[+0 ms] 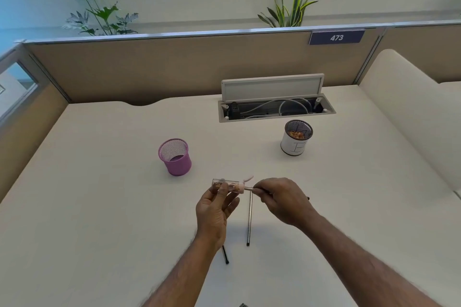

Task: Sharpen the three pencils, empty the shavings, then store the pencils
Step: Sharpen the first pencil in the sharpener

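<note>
My left hand (215,209) grips a clear tube sharpener (228,185) with a pink end, shavings inside it. My right hand (282,200) pinches a dark pencil (249,189) whose tip is in the sharpener's pink end; its far end pokes out past my wrist. A second pencil (249,222) lies on the desk between my hands, pointing toward me. A third pencil (225,254) lies partly hidden under my left wrist. A purple mesh cup (175,158) stands empty at the left. A white-wrapped mesh cup (296,138) at the right holds shavings.
The white desk (99,194) has an open cable tray with its lid raised (274,104) at the back. Beige partition walls (149,70) surround the desk, with plants behind them. A small dark object (243,305) shows at the bottom edge.
</note>
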A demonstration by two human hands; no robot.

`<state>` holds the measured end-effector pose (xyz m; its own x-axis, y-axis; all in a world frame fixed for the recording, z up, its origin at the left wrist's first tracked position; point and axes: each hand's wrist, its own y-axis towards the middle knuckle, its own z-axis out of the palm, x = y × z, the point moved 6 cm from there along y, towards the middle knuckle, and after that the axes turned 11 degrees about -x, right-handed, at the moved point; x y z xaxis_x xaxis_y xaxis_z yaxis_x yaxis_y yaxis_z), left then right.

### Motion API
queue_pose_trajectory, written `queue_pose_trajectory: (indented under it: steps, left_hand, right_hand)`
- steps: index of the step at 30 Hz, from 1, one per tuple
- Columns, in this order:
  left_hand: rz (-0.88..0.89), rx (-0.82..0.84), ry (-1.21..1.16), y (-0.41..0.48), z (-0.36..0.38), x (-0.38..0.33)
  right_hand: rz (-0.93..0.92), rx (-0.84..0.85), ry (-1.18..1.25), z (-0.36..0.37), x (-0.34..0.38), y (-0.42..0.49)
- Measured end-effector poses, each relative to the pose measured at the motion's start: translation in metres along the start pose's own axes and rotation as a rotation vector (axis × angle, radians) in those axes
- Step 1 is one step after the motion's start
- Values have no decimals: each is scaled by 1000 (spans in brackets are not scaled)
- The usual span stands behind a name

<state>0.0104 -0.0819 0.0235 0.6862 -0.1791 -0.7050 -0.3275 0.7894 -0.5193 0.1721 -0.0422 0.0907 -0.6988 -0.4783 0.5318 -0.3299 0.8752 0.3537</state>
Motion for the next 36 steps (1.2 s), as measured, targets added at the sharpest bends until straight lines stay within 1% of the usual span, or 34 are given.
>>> queue_pose_trajectory:
  steps: [4,6,10,13,16,19,21,24,26,29,33,35,36]
  left_hand:
    - [14,2,11,1,-1,0]
    - [33,-2,29,1,-2,0]
    - [52,-14,22,1,-1,1]
    - [57,-37,13,4,-3,2]
    - [74,-13,18,4,-2,1]
    - [95,34,27,4,0,-1]
    - [103,71,39,5,0,-3]
    - [92,130,64,8,0,-4]
    - [84,170,66,9,0,-5]
    - [89,199,76,10,-1,-6]
    - [121,181,111,8,0,-8]
    - [133,144,118,7,0,-9]
    - [140,125,122,6,0,-9]
  right_hand:
    - [1,29,32,0,-1,1]
    - [-4,-18,31,-3,-1,-1]
    - [-84,-185,-38,-7,8,-5]
    - [-68,-217,-13,-7,6,-7]
    - [-60,-184,26,-6,4,-6]
    - [-18,-104,89,-4,1,-3]
    - [60,-37,169,-1,-3,-2]
    - [248,80,343,6,-11,-5]
    - [339,163,431,10,-14,-6]
    - [393,244,498,11,-15,-5]
    - [392,198,481,9,-17,-5]
    - [384,121,434,7,-17,-5]
    - [347,70,397,4,-16,-5]
